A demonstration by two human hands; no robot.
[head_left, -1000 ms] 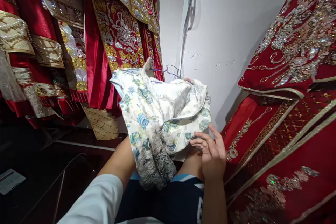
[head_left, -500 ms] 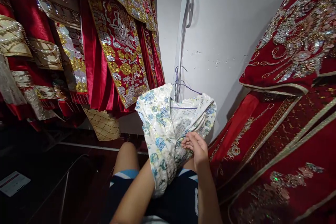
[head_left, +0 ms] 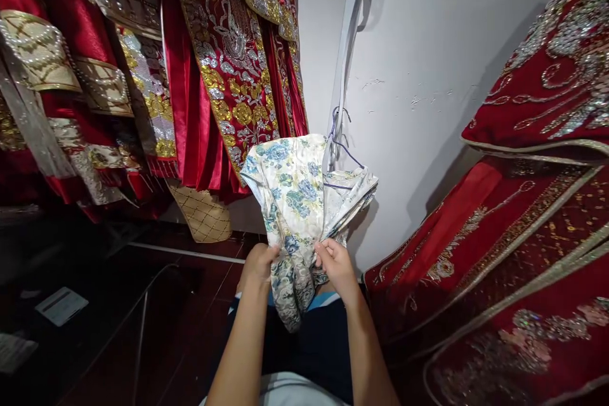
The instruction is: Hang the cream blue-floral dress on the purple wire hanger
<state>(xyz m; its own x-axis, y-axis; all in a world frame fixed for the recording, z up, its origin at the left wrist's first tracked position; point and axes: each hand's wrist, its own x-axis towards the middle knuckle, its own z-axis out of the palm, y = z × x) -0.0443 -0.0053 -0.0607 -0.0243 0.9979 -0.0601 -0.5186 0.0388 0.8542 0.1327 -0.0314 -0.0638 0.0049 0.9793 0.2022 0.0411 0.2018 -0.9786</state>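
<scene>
A white blouse [head_left: 299, 193] with blue and yellow flowers hangs on a thin purple hanger [head_left: 349, 155], in front of the pale wall. My left hand [head_left: 259, 263] is closed on the blouse's left side, low down, the thumb showing on the cloth and the other fingers partly hidden. With fingertips pinched, my right hand [head_left: 332, 257] holds the front edge of the blouse below its open neckline. The lower part of the cloth bunches and droops between both hands, above my lap.
Red gowns with gold and silver embroidery [head_left: 238, 76] hang at the left. More red beaded gowns [head_left: 451, 228] fill the right side. A white upright post [head_left: 349, 32] runs up the wall behind the hanger. A pale card [head_left: 61, 306] lies on a dark surface, lower left.
My left hand has come out from behind the blouse to its left side and grips it there. My right hand still pinches the front edge, slightly further left. The view has shifted left.
</scene>
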